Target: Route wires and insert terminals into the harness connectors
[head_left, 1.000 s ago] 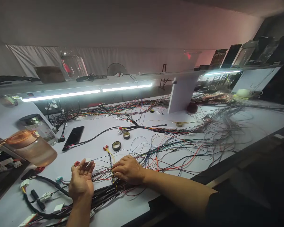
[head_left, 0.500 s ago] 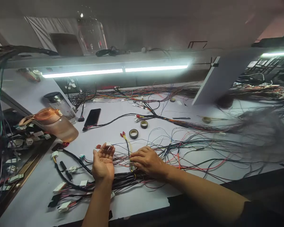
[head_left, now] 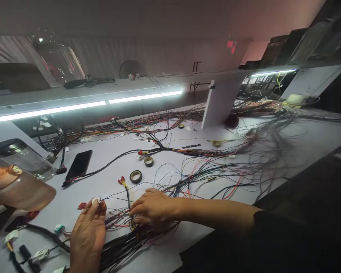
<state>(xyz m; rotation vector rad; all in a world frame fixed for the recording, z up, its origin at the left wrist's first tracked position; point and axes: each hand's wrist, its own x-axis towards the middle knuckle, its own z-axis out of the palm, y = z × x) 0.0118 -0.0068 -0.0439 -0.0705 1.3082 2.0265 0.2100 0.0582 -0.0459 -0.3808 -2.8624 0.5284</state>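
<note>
Between the thumb and fingers of my left hand (head_left: 88, 229) is a small white connector (head_left: 96, 200) with thin wires running off to the right. My right hand (head_left: 152, 208) is closed over a bundle of thin wires (head_left: 119, 220), palm down; its fingertips partly hide what they grip. A short branch with red and yellow connectors (head_left: 121, 180) sticks up behind the bundle. Below both hands run thick black-wrapped cables (head_left: 119, 246). An orange-red connector (head_left: 82, 205) lies just behind my left hand, and a teal connector (head_left: 59, 228) sits to its left.
Two tape rolls, the nearer roll (head_left: 135, 176) and the farther roll (head_left: 149, 161), lie behind the hands. A black phone (head_left: 78, 167) and an orange-lidded bottle (head_left: 22, 189) stand at left. Long loose wires (head_left: 216, 170) spread right. An upright white panel (head_left: 216, 102) divides the bench.
The view has swung to the right, so everything sits farther left. My left hand has turned and its fingers have closed on the white connector. My right hand stays at the wire bundle.
</note>
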